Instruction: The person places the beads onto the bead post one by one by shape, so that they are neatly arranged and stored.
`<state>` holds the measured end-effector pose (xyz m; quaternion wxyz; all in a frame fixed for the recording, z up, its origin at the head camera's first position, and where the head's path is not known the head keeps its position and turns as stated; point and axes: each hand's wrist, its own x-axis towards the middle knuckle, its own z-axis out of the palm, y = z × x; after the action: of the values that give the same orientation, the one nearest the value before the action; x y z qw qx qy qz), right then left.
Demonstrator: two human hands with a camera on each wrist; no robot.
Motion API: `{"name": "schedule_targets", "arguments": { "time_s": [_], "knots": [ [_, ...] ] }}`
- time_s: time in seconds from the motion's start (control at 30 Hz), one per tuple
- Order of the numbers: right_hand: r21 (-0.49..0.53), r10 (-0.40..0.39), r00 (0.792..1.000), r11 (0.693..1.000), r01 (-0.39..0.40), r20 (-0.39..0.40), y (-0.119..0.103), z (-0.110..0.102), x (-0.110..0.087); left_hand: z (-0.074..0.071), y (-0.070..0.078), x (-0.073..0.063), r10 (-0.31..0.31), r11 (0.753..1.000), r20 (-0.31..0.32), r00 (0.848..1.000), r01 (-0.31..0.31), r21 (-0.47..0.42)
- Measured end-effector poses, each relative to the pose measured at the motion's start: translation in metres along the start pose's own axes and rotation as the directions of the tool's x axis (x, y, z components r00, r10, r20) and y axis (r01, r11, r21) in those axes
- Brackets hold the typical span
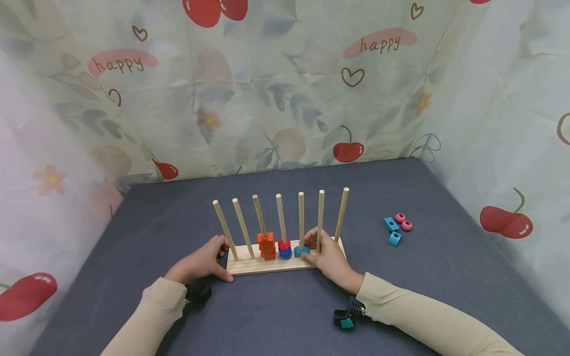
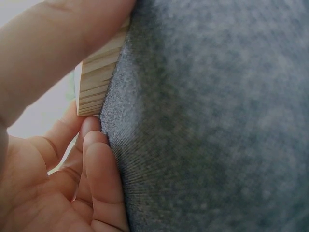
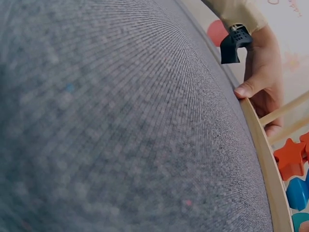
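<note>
A wooden peg board [image 1: 267, 266] with several upright pegs lies in the middle of the table. My left hand [image 1: 202, 259] grips its left end, thumb on the front corner and fingers round the side, as the left wrist view shows close up. Orange star-shaped beads [image 1: 267, 246] are stacked on one peg; on the peg to their right, a red bead [image 1: 284, 243] tops blue ones [image 1: 285, 253]. Farther right, a light blue block [image 1: 301, 251] sits low on its peg. My right hand [image 1: 329, 257] pinches this block, its fingers partly hidden behind the pegs.
To the right of the board lie two blue blocks [image 1: 394, 239] and two pink beads [image 1: 406, 226] on the dark grey tablecloth [image 1: 445, 287]. A patterned curtain [image 1: 276, 99] stands behind the table and along its sides.
</note>
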<state>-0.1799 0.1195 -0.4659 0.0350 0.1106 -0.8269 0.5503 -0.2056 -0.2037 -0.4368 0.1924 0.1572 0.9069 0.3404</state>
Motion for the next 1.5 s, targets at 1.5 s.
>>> {"name": "schedule_targets", "arguments": {
  "time_s": [1.5],
  "knots": [
    [-0.139,0.059,0.940,0.990,-0.013,0.336,-0.041,-0.146,-0.034,0.000,-0.003,0.000,0.021,1.000,0.001,1.000,-0.021,0.004]
  ]
}}
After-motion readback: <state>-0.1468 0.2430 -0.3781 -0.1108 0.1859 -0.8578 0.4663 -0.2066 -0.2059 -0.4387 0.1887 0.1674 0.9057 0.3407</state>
